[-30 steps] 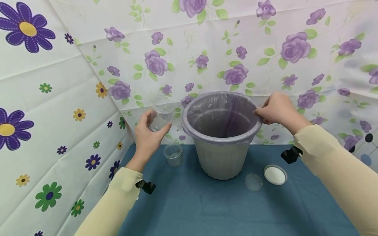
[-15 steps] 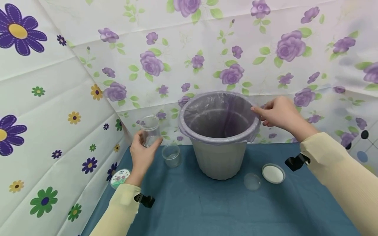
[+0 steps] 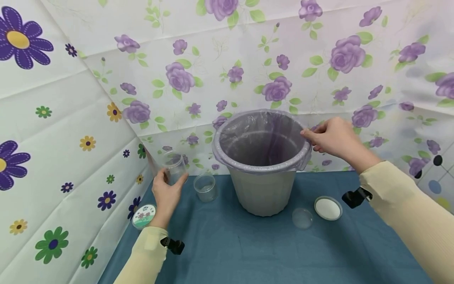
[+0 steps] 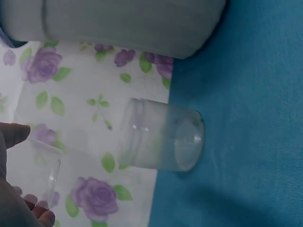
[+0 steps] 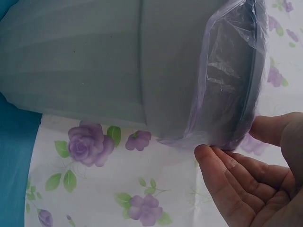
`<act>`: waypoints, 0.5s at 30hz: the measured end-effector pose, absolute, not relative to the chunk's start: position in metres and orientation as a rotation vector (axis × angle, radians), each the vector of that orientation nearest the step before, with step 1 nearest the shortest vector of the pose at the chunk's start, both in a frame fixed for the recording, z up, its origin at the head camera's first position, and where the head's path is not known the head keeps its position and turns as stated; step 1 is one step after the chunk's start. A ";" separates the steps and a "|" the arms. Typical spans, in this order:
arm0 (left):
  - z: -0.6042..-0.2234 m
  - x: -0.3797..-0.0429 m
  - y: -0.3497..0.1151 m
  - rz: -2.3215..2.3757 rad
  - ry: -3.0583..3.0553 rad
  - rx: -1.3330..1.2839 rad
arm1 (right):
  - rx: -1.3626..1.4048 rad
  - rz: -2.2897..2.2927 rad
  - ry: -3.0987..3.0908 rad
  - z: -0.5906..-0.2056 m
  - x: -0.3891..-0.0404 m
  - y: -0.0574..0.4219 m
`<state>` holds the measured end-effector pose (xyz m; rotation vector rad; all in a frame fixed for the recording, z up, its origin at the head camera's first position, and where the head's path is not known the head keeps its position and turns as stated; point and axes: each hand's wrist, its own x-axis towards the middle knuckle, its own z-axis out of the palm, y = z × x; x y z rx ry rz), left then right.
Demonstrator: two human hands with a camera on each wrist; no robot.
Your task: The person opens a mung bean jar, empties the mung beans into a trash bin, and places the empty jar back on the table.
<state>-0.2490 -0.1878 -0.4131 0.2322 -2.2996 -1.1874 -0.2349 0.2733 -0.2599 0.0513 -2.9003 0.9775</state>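
Note:
In the head view, my left hand [image 3: 166, 197] holds a clear plastic cup [image 3: 174, 163] by its lower part, thumb on one side and fingers on the other, near the back left of the table. Beside it a second clear cup [image 3: 205, 189] stands upright on the cloth. A pale grey trash bin [image 3: 263, 193] stands at the centre, lined with a purple bin liner [image 3: 244, 146] folded over its rim. At the bin's right side my right hand [image 3: 335, 138] pinches the lined rim. The right wrist view shows the thumb [image 5: 272, 130] at the rim's edge and fingers under the liner's fold.
A round container with a white top [image 3: 328, 208] and a small clear disc [image 3: 302, 218] lie right of the bin. A round lid with printed flowers [image 3: 144, 216] lies by my left wrist. Flowered sheets [image 3: 227, 59] form walls behind and left of the table [image 3: 248, 252].
My left hand has moved left and down with the cup, away from the bin. The right hand stays at the rim, its fingers slightly shifted. The flowered lid has come into view.

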 end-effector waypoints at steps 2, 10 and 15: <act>-0.420 -0.251 -0.190 -1.179 -2.311 0.258 | 0.051 0.967 -2.911 -0.260 -0.236 0.273; -0.447 -0.259 -0.196 -1.194 -2.395 0.409 | 0.038 0.998 -2.939 -0.256 -0.238 0.270; -0.461 -0.264 -0.199 -1.223 -2.476 0.462 | 0.029 1.014 -2.943 -0.254 -0.238 0.269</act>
